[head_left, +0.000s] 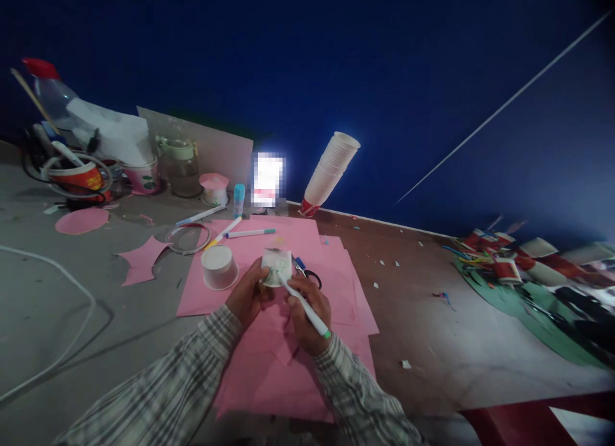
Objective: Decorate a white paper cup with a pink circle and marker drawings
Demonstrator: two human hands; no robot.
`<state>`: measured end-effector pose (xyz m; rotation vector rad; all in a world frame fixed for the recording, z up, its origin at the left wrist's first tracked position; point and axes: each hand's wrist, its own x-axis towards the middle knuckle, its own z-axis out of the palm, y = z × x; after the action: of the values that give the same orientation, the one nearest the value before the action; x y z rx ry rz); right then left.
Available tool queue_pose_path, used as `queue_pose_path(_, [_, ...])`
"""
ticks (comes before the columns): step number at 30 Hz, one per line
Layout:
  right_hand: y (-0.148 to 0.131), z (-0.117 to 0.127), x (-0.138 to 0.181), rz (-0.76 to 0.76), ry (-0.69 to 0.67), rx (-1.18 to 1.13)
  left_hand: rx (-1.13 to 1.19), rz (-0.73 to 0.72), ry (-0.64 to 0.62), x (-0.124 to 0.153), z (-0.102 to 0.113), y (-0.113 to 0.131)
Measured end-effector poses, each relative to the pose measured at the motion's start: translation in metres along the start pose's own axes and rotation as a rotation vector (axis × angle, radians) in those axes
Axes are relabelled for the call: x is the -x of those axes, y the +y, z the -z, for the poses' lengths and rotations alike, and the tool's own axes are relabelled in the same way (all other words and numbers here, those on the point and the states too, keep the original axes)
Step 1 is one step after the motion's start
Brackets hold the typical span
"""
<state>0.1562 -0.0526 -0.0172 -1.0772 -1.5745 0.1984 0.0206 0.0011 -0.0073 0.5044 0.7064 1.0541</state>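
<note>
The left hand [252, 292] grips a green-marked white paper cup [277, 260] above pink paper [336, 276]. The right hand [318, 298] is curled round a white marker [307, 310] — tip up-left at the cup, green end down-right. Print on the red cup [79, 179] is too small to read; tools stand in it — white material [118, 135] fills the pink cup [144, 178].

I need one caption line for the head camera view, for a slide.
Left hand holds a white cup with green lines; right hand holds a marker to it, over pink paper.
</note>
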Motion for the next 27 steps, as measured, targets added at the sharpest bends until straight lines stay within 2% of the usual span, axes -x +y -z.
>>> queue_pose_path(9, [0.006,-0.005,0.005,-0.016,0.006,0.037,0.002,0.004,-0.030,-0.001,0.002,-0.002])
queue_pose_path(19, [0.001,0.004,0.002,-0.070,-0.039,-0.018,0.062,0.062,-0.004,0.000,0.005,0.000])
queue_pose_path(24, [0.005,0.006,0.006,-0.236,0.006,-0.112,0.070,0.053,0.030,0.002,0.000,0.003])
queue_pose_path(27, [0.005,0.006,0.006,-0.279,0.003,-0.129,0.072,0.051,0.027,0.001,-0.001,0.003])
